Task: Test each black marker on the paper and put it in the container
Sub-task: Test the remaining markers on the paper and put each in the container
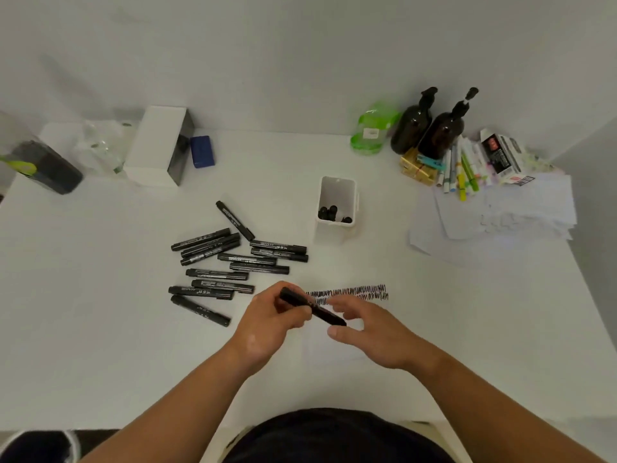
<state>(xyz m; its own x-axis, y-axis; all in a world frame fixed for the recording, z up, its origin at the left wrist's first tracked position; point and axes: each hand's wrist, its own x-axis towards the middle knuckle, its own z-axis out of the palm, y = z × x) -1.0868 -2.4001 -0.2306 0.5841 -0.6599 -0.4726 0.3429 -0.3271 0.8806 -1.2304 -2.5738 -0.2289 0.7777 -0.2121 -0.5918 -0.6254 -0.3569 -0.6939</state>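
A white counter [100, 329] is seen from above. One sheet of paper [337, 349] is laid on it just in front of the person, and two rows of black zigzag test strokes [347, 292] are drawn along its far edge.

Over the paper, one black marker [325, 315] is clasped in the curled fingers of the left grip [273, 317]. Its long axis runs from the upper left down to the lower right, so its free end is pointed at the right grip [370, 332]. That one is held released, fingers loosely spread just beside the free end. Whether contact is made cannot be told, nor whether the cap is on.

One white container [334, 233] stands beyond the strokes, well apart from both hands and somewhat nearer the right. At least three marker tops are seen inside.

Twelve loose markers [247, 259] are counted lying left of the paper, nearer the left grip.
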